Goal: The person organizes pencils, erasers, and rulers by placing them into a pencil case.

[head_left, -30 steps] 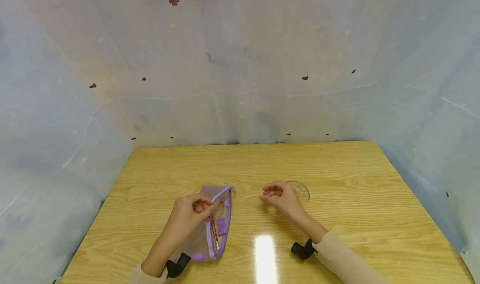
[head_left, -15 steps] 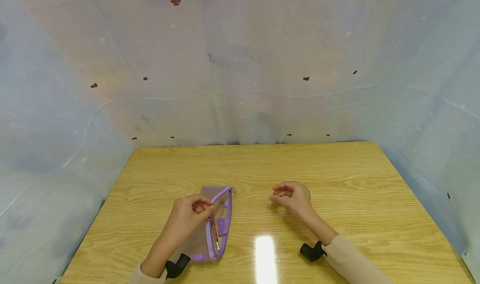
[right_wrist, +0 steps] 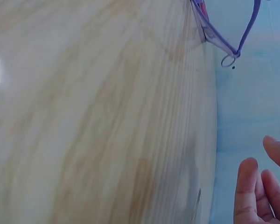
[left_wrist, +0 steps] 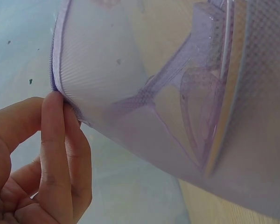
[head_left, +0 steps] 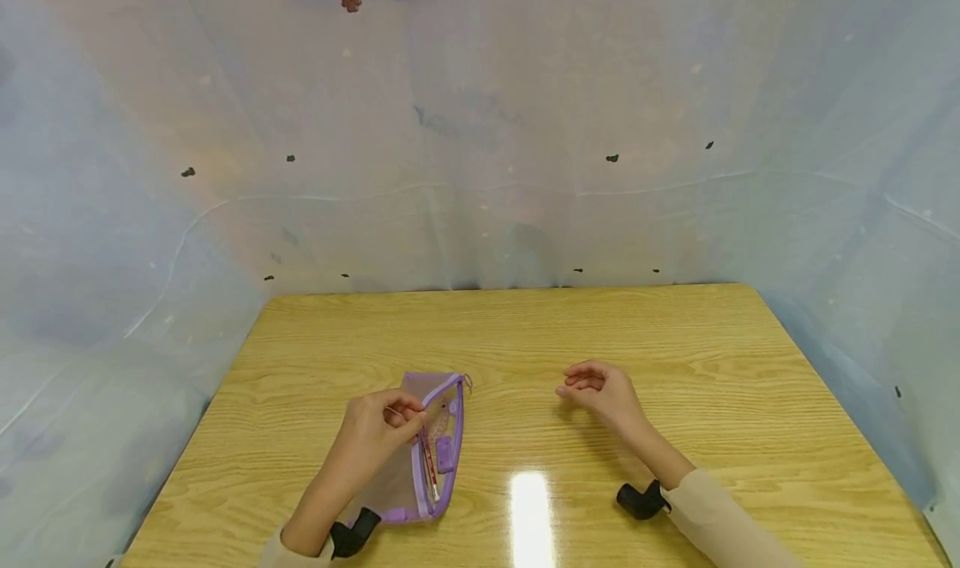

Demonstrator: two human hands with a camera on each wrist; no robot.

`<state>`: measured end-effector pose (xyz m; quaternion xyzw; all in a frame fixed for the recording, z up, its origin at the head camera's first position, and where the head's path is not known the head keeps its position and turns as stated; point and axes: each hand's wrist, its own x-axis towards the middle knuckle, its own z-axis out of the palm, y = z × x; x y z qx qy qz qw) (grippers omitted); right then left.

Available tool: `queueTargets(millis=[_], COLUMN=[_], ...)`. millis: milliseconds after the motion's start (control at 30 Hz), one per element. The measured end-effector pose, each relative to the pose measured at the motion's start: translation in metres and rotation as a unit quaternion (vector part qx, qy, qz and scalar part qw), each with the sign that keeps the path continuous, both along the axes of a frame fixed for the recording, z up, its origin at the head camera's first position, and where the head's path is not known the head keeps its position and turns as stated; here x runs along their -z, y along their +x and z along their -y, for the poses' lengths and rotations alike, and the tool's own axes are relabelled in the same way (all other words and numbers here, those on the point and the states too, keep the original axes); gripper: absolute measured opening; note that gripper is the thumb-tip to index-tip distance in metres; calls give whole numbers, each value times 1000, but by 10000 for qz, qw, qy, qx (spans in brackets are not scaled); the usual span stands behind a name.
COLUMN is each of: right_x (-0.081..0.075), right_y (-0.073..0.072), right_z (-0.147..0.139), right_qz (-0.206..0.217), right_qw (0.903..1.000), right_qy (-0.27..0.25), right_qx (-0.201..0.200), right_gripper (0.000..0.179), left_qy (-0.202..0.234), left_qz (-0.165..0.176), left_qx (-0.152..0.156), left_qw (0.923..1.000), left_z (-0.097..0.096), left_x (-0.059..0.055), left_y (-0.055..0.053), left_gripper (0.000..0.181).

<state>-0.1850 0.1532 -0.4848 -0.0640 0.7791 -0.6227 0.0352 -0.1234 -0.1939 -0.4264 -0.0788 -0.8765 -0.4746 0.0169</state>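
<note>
A purple mesh pencil case [head_left: 390, 486] lies with its zipper side open towards the right. My left hand [head_left: 375, 426] pinches its zipper edge between thumb and fingers and lifts it; the left wrist view shows the fingertips on the zipper tape [left_wrist: 57, 70]. Inside are a red-and-white pencil-like stick [head_left: 430, 466], a purple block [head_left: 445, 454] and a clear piece with scale marks. My right hand [head_left: 607, 394] hovers over the table to the right, fingers loosely curved, nothing between them. The clear half-round protractor seen earlier is hidden behind it in the head view.
The wooden table [head_left: 525, 326] reflects a bright light patch [head_left: 531, 518] near the front. A patterned cloth backdrop [head_left: 487, 134] surrounds its back and sides. A zipper pull ring [right_wrist: 228, 60] hangs at the case's corner. Black wrist mounts [head_left: 641, 500] sit on both arms.
My right hand has moved to the right, away from the case, and now covers the protractor in the head view. The left hand and the case have stayed in place.
</note>
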Motion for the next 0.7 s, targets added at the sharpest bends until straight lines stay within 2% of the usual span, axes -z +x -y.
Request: queueTargets(millis=[400, 700], right_x=[-1, 0], right_y=[-6, -9], right_z=[-20, -31], right_qz=[-192, -431], right_qw=[9978, 9887], right_qy=[530, 1257], right_qx=[363, 688], right_gripper=[36, 37], left_qy=[-15, -74], left_qz=[16, -41], left_qx=[-57, -103], left_qw=[10000, 9999], left_z=[0, -1], left_x=[0, 1], left_y=[1, 0], left_gripper=[5, 5])
